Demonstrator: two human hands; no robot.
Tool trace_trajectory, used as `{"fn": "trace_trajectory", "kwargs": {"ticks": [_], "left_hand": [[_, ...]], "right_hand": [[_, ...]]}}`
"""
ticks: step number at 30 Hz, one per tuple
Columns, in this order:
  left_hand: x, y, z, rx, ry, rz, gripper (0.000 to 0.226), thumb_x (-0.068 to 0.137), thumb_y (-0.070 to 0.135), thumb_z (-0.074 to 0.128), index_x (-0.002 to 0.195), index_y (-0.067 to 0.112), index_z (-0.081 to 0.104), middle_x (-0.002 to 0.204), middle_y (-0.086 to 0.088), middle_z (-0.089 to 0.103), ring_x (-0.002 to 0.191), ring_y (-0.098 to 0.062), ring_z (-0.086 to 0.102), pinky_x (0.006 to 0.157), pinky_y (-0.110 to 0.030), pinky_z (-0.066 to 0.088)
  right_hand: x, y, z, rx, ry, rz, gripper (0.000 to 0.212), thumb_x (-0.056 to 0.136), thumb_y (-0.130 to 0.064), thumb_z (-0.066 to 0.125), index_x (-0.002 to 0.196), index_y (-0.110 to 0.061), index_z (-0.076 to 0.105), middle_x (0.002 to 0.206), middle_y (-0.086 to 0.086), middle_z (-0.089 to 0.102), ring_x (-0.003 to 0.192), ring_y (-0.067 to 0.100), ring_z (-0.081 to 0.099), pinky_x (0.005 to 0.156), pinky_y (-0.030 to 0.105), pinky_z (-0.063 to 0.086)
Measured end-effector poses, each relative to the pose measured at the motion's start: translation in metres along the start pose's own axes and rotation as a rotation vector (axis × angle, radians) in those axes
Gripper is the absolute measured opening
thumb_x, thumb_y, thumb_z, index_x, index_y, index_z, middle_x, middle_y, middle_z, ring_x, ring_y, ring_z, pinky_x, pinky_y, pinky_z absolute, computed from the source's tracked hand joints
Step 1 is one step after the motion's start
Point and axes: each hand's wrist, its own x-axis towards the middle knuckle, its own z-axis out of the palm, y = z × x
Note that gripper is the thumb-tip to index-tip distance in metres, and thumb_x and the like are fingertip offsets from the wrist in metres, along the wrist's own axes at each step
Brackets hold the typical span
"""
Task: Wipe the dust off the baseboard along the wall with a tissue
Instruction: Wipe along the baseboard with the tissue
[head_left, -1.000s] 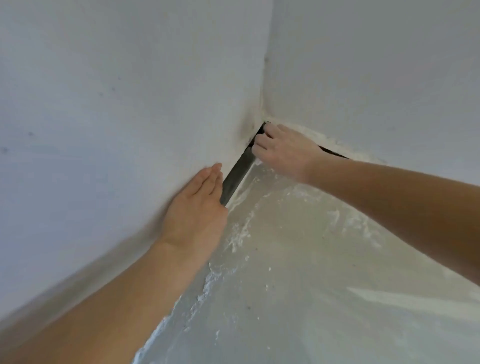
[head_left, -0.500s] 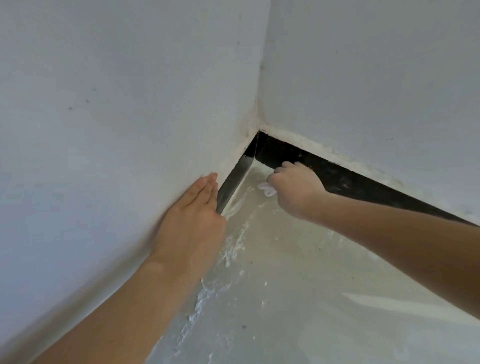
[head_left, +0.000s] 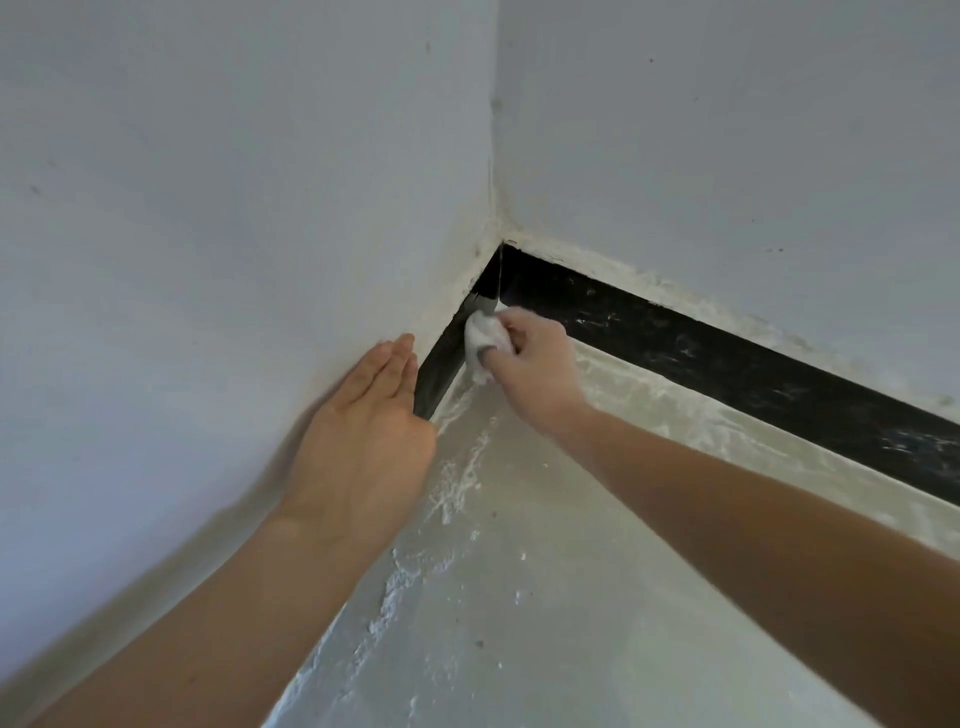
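A black baseboard (head_left: 727, 364) runs along the foot of the right wall and turns the corner onto the left wall, streaked with pale dust. My right hand (head_left: 535, 369) is closed on a crumpled white tissue (head_left: 483, 340) and presses it against the short left-wall stretch of baseboard, just short of the corner. My left hand (head_left: 363, 431) lies flat against the left wall with fingers together, its fingertips at the baseboard's top edge. The left-wall baseboard below that hand is hidden by my left forearm.
Two white walls meet at the corner (head_left: 496, 228). The pale concrete floor (head_left: 545, 597) has crusty white plaster along the left wall's foot and a dusty band under the right baseboard.
My right hand drew back from the corner, then moved left onto the left-wall baseboard, and the tissue now shows. The view tilted, revealing more of the right baseboard. My left hand stayed put.
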Motion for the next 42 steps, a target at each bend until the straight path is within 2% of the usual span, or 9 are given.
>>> {"fn": "trace_trajectory", "kwargs": {"ticks": [3, 10, 12, 16, 23, 27, 34, 39, 42], "left_hand": [[0.0, 0.0, -0.001, -0.001, -0.02, -0.006, 0.014, 0.048, -0.005, 0.079, 0.054, -0.008, 0.066, 0.106, -0.035, 0.062, 0.111, -0.042, 0.058, 0.097, -0.051, 0.046], [-0.003, 0.0, -0.004, 0.087, -0.031, 0.0, 0.03, 0.072, 0.011, 0.074, 0.094, -0.009, 0.07, 0.129, -0.028, 0.053, 0.13, -0.036, 0.043, 0.115, -0.043, 0.024], [-0.007, 0.002, -0.003, 0.099, -0.069, -0.008, 0.03, 0.083, 0.016, 0.061, 0.106, -0.002, 0.068, 0.142, -0.023, 0.04, 0.139, -0.033, 0.03, 0.119, -0.04, 0.009], [-0.015, 0.0, 0.0, 0.071, -0.073, -0.07, 0.035, 0.058, 0.007, 0.08, 0.083, -0.016, 0.069, 0.122, -0.028, 0.057, 0.119, -0.038, 0.054, 0.107, -0.042, 0.023], [-0.029, -0.003, 0.003, 0.065, 0.023, -0.052, 0.054, 0.079, 0.014, 0.056, 0.124, -0.015, 0.05, 0.142, -0.024, 0.04, 0.132, -0.033, 0.041, 0.113, -0.037, 0.009], [-0.029, -0.003, 0.008, 0.052, 0.068, -0.031, 0.062, 0.085, 0.025, 0.027, 0.137, -0.006, 0.039, 0.147, -0.022, 0.033, 0.137, -0.032, 0.034, 0.114, -0.039, 0.01], [-0.027, -0.003, 0.014, 0.015, 0.051, -0.038, 0.058, 0.085, 0.022, 0.036, 0.138, 0.0, 0.041, 0.141, -0.023, 0.042, 0.133, -0.032, 0.04, 0.115, -0.038, 0.008], [-0.027, -0.002, 0.014, -0.011, 0.014, -0.053, 0.061, 0.084, 0.026, 0.027, 0.135, -0.004, 0.044, 0.14, -0.025, 0.042, 0.132, -0.034, 0.04, 0.116, -0.038, 0.008], [-0.028, -0.001, 0.015, -0.027, 0.009, -0.051, 0.06, 0.085, 0.025, 0.027, 0.135, -0.004, 0.045, 0.141, -0.025, 0.041, 0.132, -0.034, 0.04, 0.116, -0.038, 0.008]], "right_hand": [[0.003, -0.001, -0.029, -0.29, -0.092, -0.238, 0.022, 0.085, -0.006, 0.058, 0.1, -0.015, 0.072, 0.074, -0.011, 0.063, 0.072, 0.011, 0.054, 0.066, 0.023, 0.041], [0.06, -0.02, -0.051, -1.206, -0.05, -1.149, 0.018, 0.07, 0.002, 0.061, 0.076, -0.009, 0.072, 0.089, 0.005, 0.067, 0.085, 0.027, 0.062, 0.081, 0.035, 0.049], [0.064, -0.015, -0.059, -1.333, -0.123, -1.177, 0.015, 0.068, -0.002, 0.073, 0.08, -0.012, 0.074, 0.097, 0.004, 0.066, 0.091, 0.024, 0.063, 0.091, 0.036, 0.046], [0.063, -0.01, -0.065, -1.498, -0.209, -1.166, 0.013, 0.074, -0.01, 0.073, 0.086, -0.013, 0.075, 0.103, 0.001, 0.065, 0.1, 0.021, 0.061, 0.096, 0.035, 0.044], [0.046, -0.017, -0.062, -1.805, -0.293, -1.098, 0.024, 0.089, -0.009, 0.058, 0.111, -0.013, 0.068, 0.121, 0.002, 0.059, 0.121, 0.023, 0.048, 0.106, 0.033, 0.033], [0.027, -0.013, -0.077, -1.812, -0.287, -0.973, 0.012, 0.082, -0.015, 0.067, 0.091, -0.019, 0.074, 0.103, -0.003, 0.067, 0.107, 0.018, 0.058, 0.095, 0.028, 0.042], [-0.009, 0.01, -0.073, -1.853, -0.506, -0.548, 0.022, 0.086, -0.004, 0.057, 0.104, -0.014, 0.065, 0.099, 0.004, 0.056, 0.105, 0.027, 0.044, 0.075, 0.034, 0.029], [0.015, 0.005, -0.041, -1.752, -0.441, -0.943, 0.012, 0.063, -0.008, 0.075, 0.067, -0.018, 0.07, 0.073, -0.001, 0.062, 0.09, 0.024, 0.056, 0.076, 0.035, 0.048], [0.041, 0.006, -0.031, -1.807, -0.436, -1.028, 0.013, 0.073, -0.013, 0.07, 0.085, -0.019, 0.075, 0.093, -0.001, 0.066, 0.105, 0.025, 0.053, 0.091, 0.038, 0.043]]}}
